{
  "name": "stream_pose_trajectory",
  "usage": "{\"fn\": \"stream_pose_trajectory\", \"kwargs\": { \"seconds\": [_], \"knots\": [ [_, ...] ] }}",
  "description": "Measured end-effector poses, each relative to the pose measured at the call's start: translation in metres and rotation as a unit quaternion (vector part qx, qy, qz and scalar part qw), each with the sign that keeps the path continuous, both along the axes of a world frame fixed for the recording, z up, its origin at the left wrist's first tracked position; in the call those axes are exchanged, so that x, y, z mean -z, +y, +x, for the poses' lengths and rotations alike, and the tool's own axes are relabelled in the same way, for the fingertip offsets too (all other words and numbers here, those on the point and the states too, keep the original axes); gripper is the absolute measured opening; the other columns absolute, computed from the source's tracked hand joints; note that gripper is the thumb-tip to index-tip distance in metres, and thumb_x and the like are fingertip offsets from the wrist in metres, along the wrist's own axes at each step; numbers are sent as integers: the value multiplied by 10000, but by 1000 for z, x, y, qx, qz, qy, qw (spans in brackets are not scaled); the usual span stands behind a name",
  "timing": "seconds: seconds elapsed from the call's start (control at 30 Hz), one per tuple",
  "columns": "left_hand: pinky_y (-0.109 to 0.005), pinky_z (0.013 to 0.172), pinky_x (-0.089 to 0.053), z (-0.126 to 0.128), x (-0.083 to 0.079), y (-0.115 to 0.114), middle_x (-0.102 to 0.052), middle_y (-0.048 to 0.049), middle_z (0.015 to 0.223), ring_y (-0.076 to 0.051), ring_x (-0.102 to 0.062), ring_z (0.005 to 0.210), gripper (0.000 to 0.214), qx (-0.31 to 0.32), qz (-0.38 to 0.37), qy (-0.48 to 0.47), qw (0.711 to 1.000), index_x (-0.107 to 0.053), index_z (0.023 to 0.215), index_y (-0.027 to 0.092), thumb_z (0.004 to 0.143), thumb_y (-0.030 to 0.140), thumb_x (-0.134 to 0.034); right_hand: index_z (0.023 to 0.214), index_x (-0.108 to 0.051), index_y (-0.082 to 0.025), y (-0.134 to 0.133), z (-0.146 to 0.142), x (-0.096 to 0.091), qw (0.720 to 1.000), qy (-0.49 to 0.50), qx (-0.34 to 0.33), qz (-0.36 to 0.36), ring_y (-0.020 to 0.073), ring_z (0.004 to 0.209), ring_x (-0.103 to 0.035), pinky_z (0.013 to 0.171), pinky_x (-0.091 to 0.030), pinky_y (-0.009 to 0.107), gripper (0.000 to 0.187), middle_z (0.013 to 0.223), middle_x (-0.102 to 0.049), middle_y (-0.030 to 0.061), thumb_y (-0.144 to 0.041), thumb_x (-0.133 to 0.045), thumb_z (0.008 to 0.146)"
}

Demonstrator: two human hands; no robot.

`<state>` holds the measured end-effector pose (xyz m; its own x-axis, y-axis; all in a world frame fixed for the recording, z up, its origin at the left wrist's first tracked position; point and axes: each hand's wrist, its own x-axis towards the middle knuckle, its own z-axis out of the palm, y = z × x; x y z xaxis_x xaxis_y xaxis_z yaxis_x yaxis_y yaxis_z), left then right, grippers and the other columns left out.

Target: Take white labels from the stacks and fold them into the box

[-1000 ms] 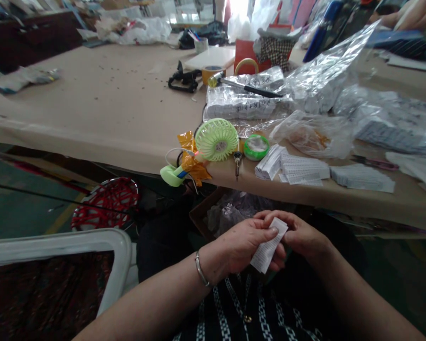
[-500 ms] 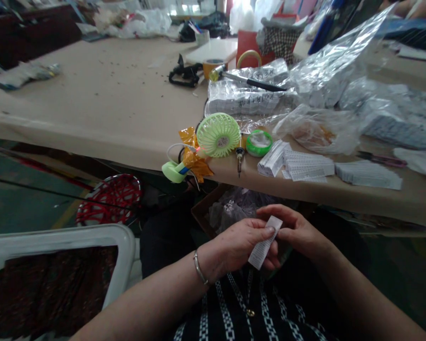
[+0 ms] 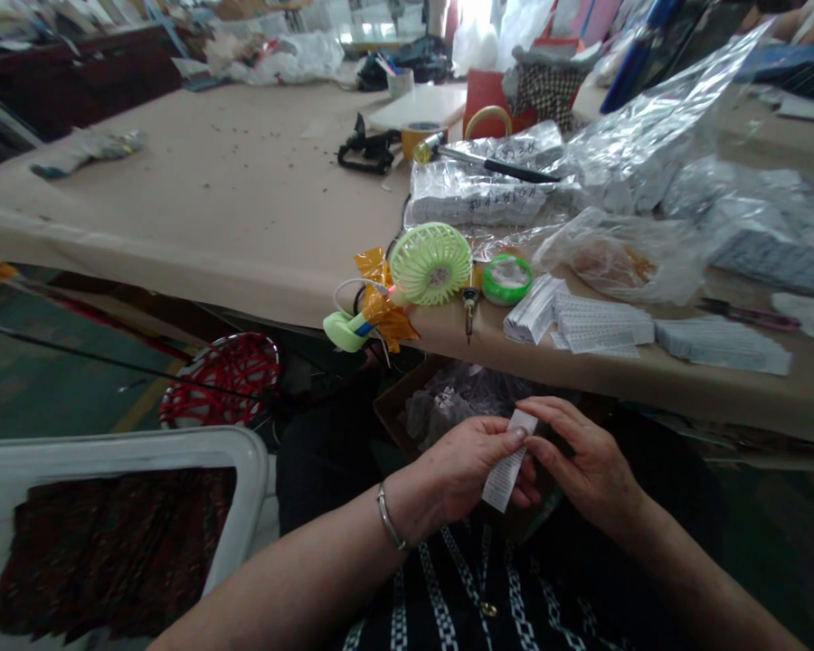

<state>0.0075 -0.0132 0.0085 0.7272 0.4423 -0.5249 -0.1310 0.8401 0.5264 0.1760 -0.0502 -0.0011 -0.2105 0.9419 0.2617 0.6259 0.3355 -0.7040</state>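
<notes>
My left hand [image 3: 471, 466] is closed around a small white printed paper label [image 3: 506, 475], with the thumb flat on its face. Whether it is one label or a thin stack, I cannot tell. My right hand [image 3: 587, 457] meets the label's upper end, its thumb at the side edge and its fingertips at the top. Both hands are above my lap, in front of the table edge. On the table beyond them lie fanned white labels [image 3: 601, 321] and another stack of labels [image 3: 723, 344]. Left of these sits a round green container [image 3: 506, 280].
A green fan [image 3: 430, 264] is taped at the table edge, beside a soldering-iron-like tool [image 3: 469, 312]. Plastic bags [image 3: 624, 253] cover the right side. Below stand a box with plastic bags [image 3: 440, 402], a red stool [image 3: 221, 380] and a white bin [image 3: 250, 470] of dark fabric.
My right fingertips have moved in to the label's upper end, where they were farther apart before. The label stays in my left hand. The view has shifted slightly left.
</notes>
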Motion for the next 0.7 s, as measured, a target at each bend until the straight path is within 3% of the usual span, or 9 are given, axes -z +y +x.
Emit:
{"fn": "stream_pose_trajectory", "kwargs": {
  "seconds": [0.33,0.43,0.6,0.7],
  "knots": [
    [-208,456,-476,-1,3,-1,-582,-2,593,-122,-603,477,348,-2,3,5,1000,-571,834,116,689,398,-714,1185,-554,-231,-1,-3,6,997,44,15,-60,225,1084,-571,942,-452,362,323,1162,-616,83,-281,-527,867],
    [-207,459,-465,-2,3,-2,-562,12,589,-121,-599,482,370,-4,9,0,1000,-557,821,127,684,435,-711,1167,-560,-231,0,-5,4,986,102,51,-119,211,1042,-595,910,-462,327,324,1130,-640,63,-319,-549,855],
    [-197,463,-436,-1,4,-4,-556,7,603,-101,-570,485,354,-24,50,21,998,-562,792,122,731,458,-657,856,-607,-197,6,-14,3,920,271,114,-259,133,671,-596,617,-477,231,216,773,-646,0,-404,-616,797],
    [-201,475,-433,-1,5,-5,-548,11,612,-95,-558,496,355,-52,80,43,995,-558,775,127,751,475,-623,797,-594,-186,10,-21,9,873,368,117,-300,103,574,-550,565,-454,218,216,692,-610,-24,-395,-641,776]
  ]
}}
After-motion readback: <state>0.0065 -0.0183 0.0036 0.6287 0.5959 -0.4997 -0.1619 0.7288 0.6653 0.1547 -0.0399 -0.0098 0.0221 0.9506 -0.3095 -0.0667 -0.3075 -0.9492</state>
